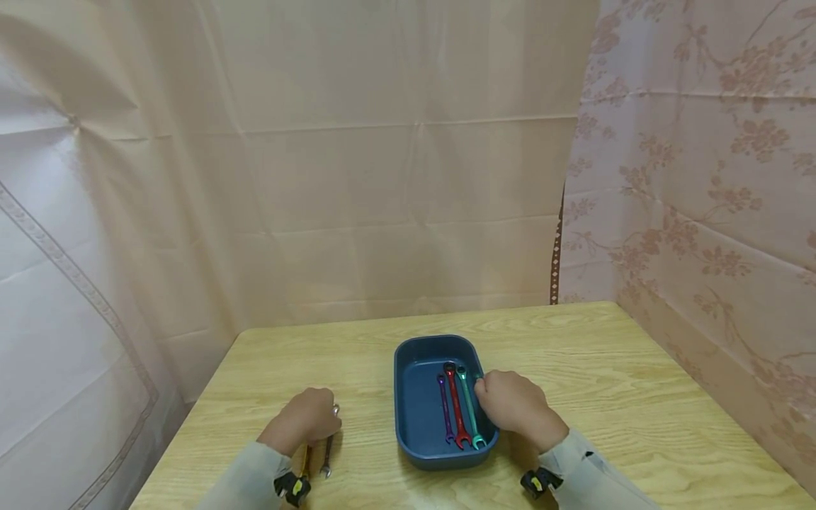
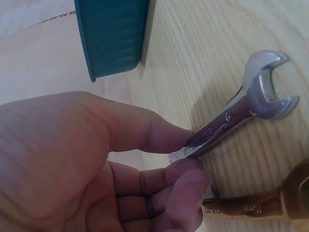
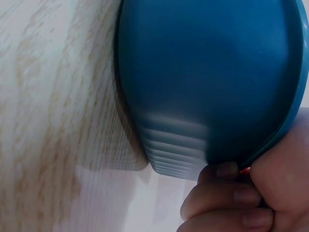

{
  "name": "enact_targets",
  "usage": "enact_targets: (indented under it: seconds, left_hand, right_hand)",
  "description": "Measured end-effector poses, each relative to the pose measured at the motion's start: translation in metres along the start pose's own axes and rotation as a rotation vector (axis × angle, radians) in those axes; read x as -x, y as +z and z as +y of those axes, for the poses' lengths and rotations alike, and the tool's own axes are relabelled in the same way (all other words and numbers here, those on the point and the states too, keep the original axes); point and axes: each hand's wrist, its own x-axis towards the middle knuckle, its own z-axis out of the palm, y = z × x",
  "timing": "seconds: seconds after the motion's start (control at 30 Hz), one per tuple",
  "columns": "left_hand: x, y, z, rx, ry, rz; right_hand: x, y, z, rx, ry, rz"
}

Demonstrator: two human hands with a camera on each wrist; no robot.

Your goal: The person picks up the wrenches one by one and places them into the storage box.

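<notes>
My left hand (image 1: 311, 416) pinches a silver combination wrench (image 2: 231, 113) between thumb and fingertips, its open-ended jaw slanting away from the hand. A gold-coloured wrench (image 2: 289, 198) lies on the table beside it, partly hidden by the fingers. To the right stands a blue plastic bin (image 1: 414, 404). My right hand (image 1: 513, 404) grips the bin's right wall at the rim, thumb on one side and curled fingers on the other. Inside, a purple wrench (image 1: 444, 407), a red wrench (image 1: 456, 405) and a green wrench (image 1: 469, 407) lie side by side along the right half.
Everything rests on a light wood-grain table (image 1: 605, 368). Beige cloth (image 1: 395, 177) hangs behind it, and a floral curtain (image 1: 720, 212) runs along the right side. A dark wrist camera (image 1: 292, 489) sits on the left wrist, another wrist camera (image 1: 540, 482) on the right.
</notes>
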Motion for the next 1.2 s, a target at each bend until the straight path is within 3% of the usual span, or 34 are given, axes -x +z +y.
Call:
enact_targets:
  seconds: [0.23,1.2]
  left_hand:
    - [0.0006,-0.0006,-0.0022,0.063,0.000,-0.027]
    - [0.0021,-0.0034,0.0013,0.099,0.023,-0.046]
  right_hand:
    - [-0.0001,-0.0002,-0.0003,-0.004,-0.006,0.004]
    - [0.0009,-0.0010,-0.0012,-0.025,-0.013,0.004]
